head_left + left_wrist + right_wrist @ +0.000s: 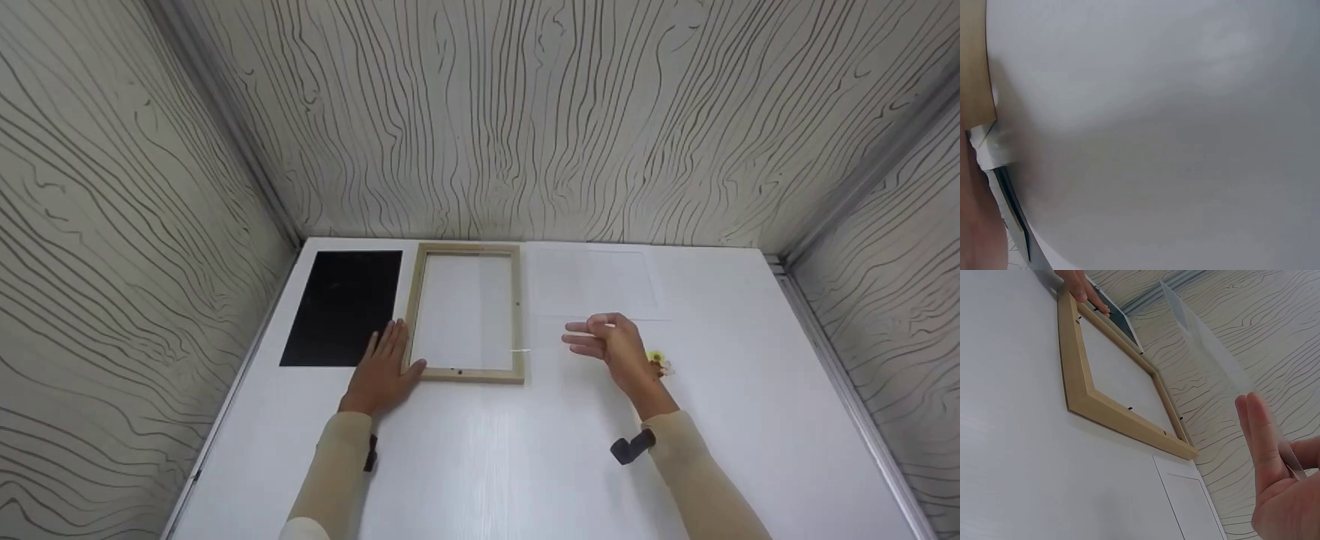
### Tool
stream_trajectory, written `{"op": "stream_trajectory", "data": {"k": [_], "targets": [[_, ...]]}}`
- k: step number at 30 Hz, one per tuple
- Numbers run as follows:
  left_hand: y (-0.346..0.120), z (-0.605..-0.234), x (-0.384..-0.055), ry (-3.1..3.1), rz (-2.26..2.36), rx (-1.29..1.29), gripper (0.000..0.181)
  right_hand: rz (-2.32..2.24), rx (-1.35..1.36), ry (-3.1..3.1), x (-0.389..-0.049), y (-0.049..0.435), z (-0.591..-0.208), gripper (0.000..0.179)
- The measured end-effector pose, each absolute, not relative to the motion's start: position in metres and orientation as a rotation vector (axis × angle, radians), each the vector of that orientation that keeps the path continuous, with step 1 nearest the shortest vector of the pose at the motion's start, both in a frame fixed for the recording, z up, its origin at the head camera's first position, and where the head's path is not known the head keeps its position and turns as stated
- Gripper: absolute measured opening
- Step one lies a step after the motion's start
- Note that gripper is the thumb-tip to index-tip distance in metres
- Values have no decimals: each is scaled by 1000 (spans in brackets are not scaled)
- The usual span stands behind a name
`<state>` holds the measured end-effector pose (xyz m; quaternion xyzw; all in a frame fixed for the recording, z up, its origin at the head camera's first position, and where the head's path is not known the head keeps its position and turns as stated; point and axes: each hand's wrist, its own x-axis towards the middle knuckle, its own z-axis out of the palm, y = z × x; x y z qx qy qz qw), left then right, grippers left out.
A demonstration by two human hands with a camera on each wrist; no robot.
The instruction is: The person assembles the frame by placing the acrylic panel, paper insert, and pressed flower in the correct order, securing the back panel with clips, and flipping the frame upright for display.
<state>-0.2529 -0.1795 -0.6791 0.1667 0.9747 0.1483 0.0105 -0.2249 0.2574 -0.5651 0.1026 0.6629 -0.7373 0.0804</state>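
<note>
From the near edge, we see beige sleeves (709,472). Reading the wooden picture frame (517,337) as a dial, 12 o'clock farthest from us, the left hand (382,375) rests at 8 o'clock, fingers straight and slightly spread along the frame's edge, thumb at its near corner. Just past 3 o'clock, above the white table (480,457), the right hand (619,349) pinches a clear sheet (1221,360) between thumb and straight fingers; the sheet is tilted, and whether it is glass or plastic we cannot tell. A yellow flower ornament (657,363) lies beside that wrist, partly hidden. The frame lies flat, a black panel (345,307) beside it at 9 o'clock. Toward 2 o'clock lies a white bordered sheet (596,281); beyond stands the wood-grain-patterned wall (480,127).
</note>
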Motion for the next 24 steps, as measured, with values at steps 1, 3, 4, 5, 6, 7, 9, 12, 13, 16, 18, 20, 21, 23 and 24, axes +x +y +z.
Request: {"op": "stream_trajectory", "data": {"k": [1,3,4,5,6,7,9,12,13,16,18,20,21,23,24], "targets": [[-180,-679,-253,3046,468,526,89,-2202,304,1982,-225,256,-566,19],[-180,-680,-253,3054,478,535,89,-2205,311,1978,-225,252,-568,19],[-180,-680,-253,3060,485,539,88,-2205,314,1978,-225,250,-568,18],[-180,-680,-252,3064,490,543,88,-2206,316,1975,-224,249,-569,17],[-180,-681,-252,3070,497,547,88,-2207,318,1973,-224,247,-570,17],[-181,-682,-252,3077,506,552,88,-2208,316,1971,-224,245,-570,17],[-181,-683,-253,3082,506,548,89,-2213,314,1964,-224,241,-572,17],[-181,-684,-253,3088,512,551,89,-2221,303,1950,-225,237,-573,18],[-181,-685,-253,3089,508,551,89,-2224,302,1943,-225,235,-574,18],[-182,-685,-254,3080,497,545,89,-2229,313,1929,-225,231,-575,17],[-182,-684,-253,3075,494,538,90,-2234,319,1916,-226,228,-577,17],[-181,-683,-253,3066,485,524,90,-2233,321,1908,-227,225,-578,16],[-181,-682,-253,3059,489,518,89,-2233,320,1904,-227,224,-579,16],[-180,-681,-253,3051,497,514,89,-2234,327,1894,-228,221,-580,15],[-180,-680,-253,3045,500,509,89,-2233,330,1893,-229,220,-580,15]]}}
